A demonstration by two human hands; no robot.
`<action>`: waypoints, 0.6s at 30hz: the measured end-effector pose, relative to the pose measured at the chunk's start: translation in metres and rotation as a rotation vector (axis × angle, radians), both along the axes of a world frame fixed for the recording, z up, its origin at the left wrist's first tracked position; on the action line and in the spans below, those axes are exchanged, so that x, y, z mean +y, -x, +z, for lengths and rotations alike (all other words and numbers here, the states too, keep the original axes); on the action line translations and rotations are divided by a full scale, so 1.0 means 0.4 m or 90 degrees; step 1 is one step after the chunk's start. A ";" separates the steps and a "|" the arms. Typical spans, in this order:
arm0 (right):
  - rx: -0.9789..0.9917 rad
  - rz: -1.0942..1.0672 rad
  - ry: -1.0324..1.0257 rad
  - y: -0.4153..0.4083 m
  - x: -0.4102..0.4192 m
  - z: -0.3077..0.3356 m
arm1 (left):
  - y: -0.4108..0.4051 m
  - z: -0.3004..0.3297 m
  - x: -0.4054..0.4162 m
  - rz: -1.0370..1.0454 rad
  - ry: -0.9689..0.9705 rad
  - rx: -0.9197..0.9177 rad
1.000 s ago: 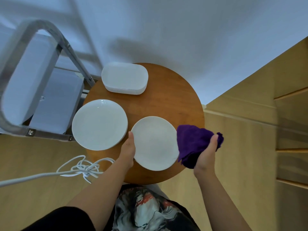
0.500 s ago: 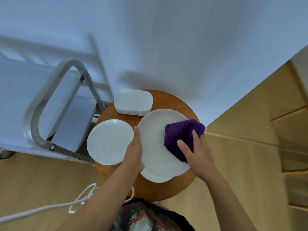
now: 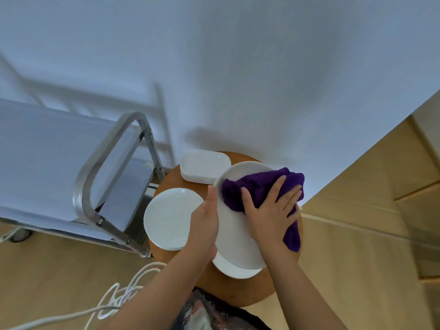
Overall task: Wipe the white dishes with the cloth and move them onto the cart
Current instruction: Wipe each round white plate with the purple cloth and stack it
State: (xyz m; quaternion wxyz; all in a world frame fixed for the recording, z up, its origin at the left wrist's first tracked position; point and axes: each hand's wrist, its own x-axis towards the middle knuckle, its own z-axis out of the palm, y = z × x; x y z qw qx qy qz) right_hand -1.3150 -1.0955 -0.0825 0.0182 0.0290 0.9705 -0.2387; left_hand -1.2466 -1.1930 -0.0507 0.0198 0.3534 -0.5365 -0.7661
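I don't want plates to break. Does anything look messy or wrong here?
No dish looks broken or spilled. One odd thing: a tangled white cord lies loose on the floor beside the round wooden table, near the person's feet, where it could trip someone.

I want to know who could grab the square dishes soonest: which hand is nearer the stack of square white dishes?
Left. The left hand grips the lifted plate's rim just below the stack of square white dishes; the right hand presses the purple cloth farther right.
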 end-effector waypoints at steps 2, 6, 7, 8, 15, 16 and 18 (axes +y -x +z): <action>0.015 0.036 0.028 0.002 -0.014 0.014 | -0.003 0.009 -0.001 0.001 0.009 0.000; 0.084 0.226 0.062 0.006 -0.045 0.058 | -0.013 0.023 -0.001 0.019 -0.010 -0.027; 0.093 0.272 0.069 0.006 -0.052 0.071 | -0.016 0.027 -0.001 0.024 -0.016 -0.030; 0.096 0.308 0.081 0.005 -0.060 0.081 | -0.016 0.031 -0.002 0.026 -0.016 -0.026; 0.039 0.448 0.173 -0.047 -0.095 0.094 | -0.016 0.045 -0.044 0.040 0.001 0.012; 0.026 0.460 0.181 -0.052 -0.097 0.093 | -0.020 0.045 -0.048 0.040 0.003 0.008; -0.006 0.482 0.206 -0.062 -0.099 0.091 | -0.021 0.049 -0.056 0.042 0.000 0.013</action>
